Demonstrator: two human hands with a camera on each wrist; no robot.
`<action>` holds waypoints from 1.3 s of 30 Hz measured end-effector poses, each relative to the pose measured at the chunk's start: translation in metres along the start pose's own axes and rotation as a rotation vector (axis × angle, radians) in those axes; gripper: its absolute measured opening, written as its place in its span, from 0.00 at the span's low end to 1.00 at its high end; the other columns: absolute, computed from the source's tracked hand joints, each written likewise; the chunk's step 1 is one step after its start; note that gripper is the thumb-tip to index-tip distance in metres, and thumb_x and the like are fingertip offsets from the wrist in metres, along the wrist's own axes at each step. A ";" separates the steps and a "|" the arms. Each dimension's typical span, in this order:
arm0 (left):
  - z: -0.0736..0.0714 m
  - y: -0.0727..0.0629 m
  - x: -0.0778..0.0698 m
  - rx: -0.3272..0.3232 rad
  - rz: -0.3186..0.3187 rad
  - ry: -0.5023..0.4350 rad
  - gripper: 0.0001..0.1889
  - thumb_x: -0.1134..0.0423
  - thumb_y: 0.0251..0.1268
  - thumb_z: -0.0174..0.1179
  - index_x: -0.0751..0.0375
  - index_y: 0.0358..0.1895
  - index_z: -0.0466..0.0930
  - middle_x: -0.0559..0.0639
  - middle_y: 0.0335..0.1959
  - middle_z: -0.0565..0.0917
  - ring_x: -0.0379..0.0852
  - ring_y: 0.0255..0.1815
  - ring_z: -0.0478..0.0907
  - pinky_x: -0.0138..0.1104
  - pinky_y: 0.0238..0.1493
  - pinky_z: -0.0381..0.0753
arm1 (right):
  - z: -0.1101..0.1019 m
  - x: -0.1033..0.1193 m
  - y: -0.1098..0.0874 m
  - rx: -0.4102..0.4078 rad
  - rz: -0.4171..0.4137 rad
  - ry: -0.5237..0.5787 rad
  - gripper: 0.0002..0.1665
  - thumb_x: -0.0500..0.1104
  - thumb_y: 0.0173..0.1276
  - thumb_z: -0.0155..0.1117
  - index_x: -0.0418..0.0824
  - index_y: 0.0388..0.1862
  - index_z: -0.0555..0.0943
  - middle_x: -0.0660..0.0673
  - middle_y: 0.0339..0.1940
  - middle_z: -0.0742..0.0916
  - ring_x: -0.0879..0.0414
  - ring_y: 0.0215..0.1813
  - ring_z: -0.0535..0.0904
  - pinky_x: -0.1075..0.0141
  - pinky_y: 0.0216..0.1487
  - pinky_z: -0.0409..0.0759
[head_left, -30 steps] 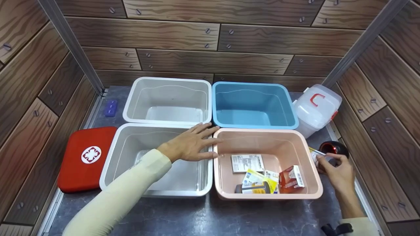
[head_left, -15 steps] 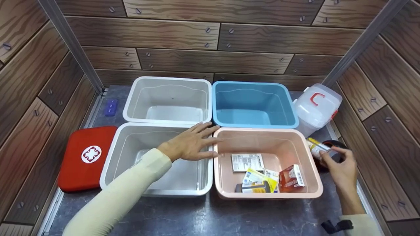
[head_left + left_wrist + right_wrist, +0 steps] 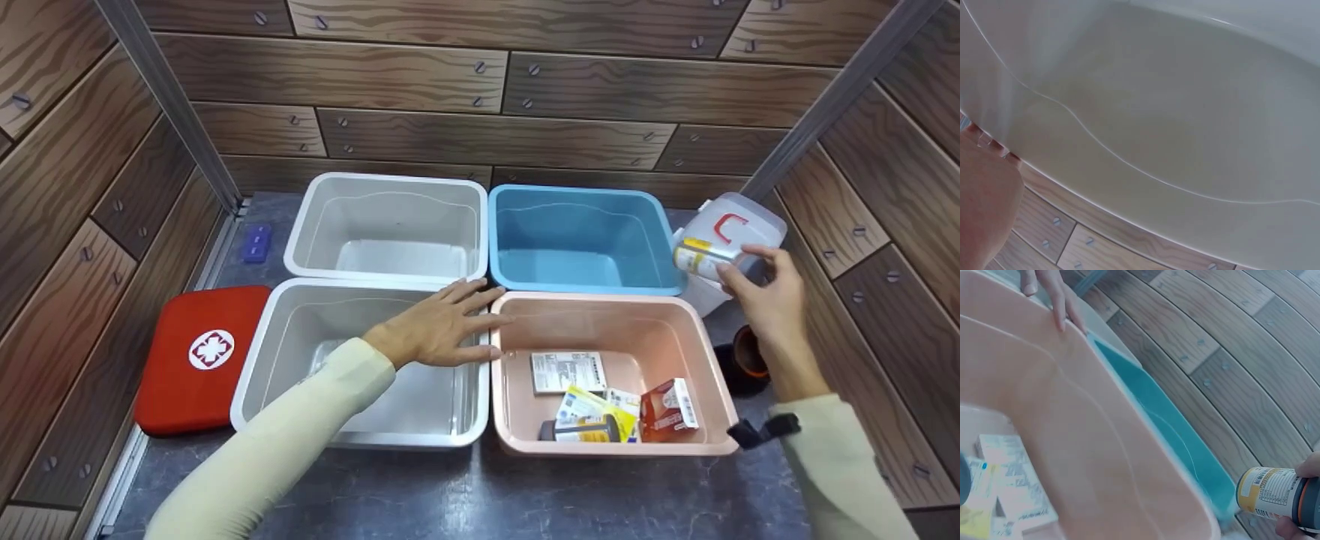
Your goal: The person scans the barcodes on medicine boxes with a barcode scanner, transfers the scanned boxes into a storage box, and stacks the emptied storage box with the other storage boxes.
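On the dark grey marbled table (image 3: 570, 495): a light-grey rectangular plastic bin (image 3: 397, 214) behind a matching front bin (image 3: 390, 441); beside these, a blue plastic bin (image 3: 570, 225) behind a pink plastic bin (image 3: 600, 322); leftward, a flat red case (image 3: 172, 360), a small purple box (image 3: 256, 244); rightward, a translucent white box (image 3: 757, 221), a black rounded object (image 3: 733, 375).

A booth-like work bay — wood-patterned panels (image 3: 420, 135), metal corner posts (image 3: 172, 105), a dark marbled worktop (image 3: 480, 495).

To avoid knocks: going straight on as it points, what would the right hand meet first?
Probably the blue rectangular plastic bin, with the yellow-white cylindrical bottle in the right hand touching first; depth is unclear.
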State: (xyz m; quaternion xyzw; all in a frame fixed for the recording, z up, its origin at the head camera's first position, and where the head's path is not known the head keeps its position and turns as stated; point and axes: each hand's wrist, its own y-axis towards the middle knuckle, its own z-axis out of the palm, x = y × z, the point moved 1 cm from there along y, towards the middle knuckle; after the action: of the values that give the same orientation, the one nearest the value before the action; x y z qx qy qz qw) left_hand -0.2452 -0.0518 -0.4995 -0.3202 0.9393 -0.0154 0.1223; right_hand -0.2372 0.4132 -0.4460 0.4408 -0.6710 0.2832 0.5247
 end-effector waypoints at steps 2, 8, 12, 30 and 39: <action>0.000 0.000 0.000 0.003 0.000 -0.002 0.39 0.27 0.83 0.40 0.37 0.88 0.59 0.49 0.93 0.48 0.57 0.94 0.41 0.51 0.93 0.41 | 0.013 0.006 0.007 0.042 -0.020 -0.048 0.23 0.37 0.74 0.73 0.43 0.65 0.81 0.52 0.52 0.77 0.68 0.38 0.83 0.78 0.43 0.89; 0.001 0.001 0.000 0.013 -0.016 -0.008 0.39 0.25 0.82 0.39 0.36 0.89 0.57 0.47 0.93 0.47 0.56 0.94 0.40 0.50 0.94 0.40 | 0.057 0.014 0.025 0.172 -0.020 -0.130 0.32 0.43 0.78 0.70 0.37 0.76 0.73 0.48 0.62 0.74 0.63 0.53 0.77 0.77 0.50 0.88; 0.001 0.002 0.000 0.015 -0.022 -0.012 0.39 0.25 0.82 0.39 0.34 0.89 0.57 0.47 0.94 0.47 0.56 0.94 0.39 0.49 0.94 0.39 | 0.086 0.013 0.033 0.253 0.000 -0.125 0.34 0.43 0.79 0.70 0.35 0.78 0.70 0.41 0.68 0.72 0.59 0.55 0.77 0.74 0.53 0.89; 0.000 -0.001 0.003 0.024 -0.015 0.004 0.38 0.26 0.83 0.39 0.34 0.89 0.57 0.47 0.93 0.47 0.57 0.94 0.41 0.50 0.93 0.43 | 0.196 0.006 0.034 0.458 0.136 -0.147 0.33 0.38 0.80 0.66 0.32 0.78 0.66 0.28 0.77 0.73 0.45 0.65 0.79 0.60 0.61 0.88; -0.002 0.002 0.001 0.036 -0.021 0.003 0.39 0.25 0.83 0.38 0.33 0.89 0.57 0.47 0.93 0.47 0.57 0.94 0.40 0.50 0.93 0.43 | 0.216 0.003 0.024 0.601 0.188 -0.275 0.32 0.37 0.81 0.66 0.33 0.78 0.67 0.26 0.79 0.73 0.38 0.72 0.79 0.49 0.73 0.84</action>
State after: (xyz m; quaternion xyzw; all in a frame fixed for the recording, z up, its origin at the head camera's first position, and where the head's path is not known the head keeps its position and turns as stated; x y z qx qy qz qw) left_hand -0.2474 -0.0509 -0.4982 -0.3279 0.9356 -0.0340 0.1262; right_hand -0.3570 0.2409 -0.5033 0.5459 -0.6597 0.4532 0.2479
